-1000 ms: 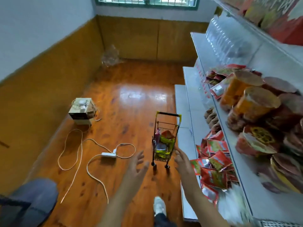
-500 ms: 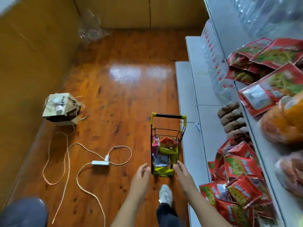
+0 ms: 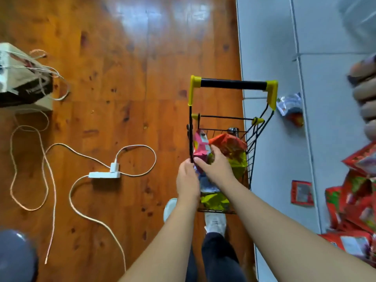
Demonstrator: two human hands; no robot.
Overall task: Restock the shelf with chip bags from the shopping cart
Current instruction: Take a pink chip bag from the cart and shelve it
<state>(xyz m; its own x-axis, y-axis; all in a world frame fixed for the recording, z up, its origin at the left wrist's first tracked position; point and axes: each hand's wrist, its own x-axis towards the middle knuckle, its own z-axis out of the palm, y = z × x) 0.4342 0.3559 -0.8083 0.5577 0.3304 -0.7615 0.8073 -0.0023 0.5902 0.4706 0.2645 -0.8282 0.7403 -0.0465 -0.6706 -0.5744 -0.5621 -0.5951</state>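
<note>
Small wire shopping cart (image 3: 252,143) on glossy wood floor (image 3: 126,78), hard against grey shelf base (image 3: 270,58), held chip bags; right hand (image 3: 215,165) curled over pink bag (image 3: 200,146) inside basket, left hand (image 3: 188,180) gripped the cart's left rim; cable (image 3: 50,165) lay on open floor leftward.

Single view: head-worn wide-angle camera, facing steeply down and slightly forward. Nearest: both forearms entering from the bottom edge, left hand (image 3: 188,180) and right hand (image 3: 216,166) close below the lens, over the shopping cart (image 3: 232,86) at centre. Left portion: wooden floor (image 3: 122,88). Right edge: shelf (image 3: 268,47), seen from above. Edges bend outward with lens distortion. No second view; nothing shared.
</note>
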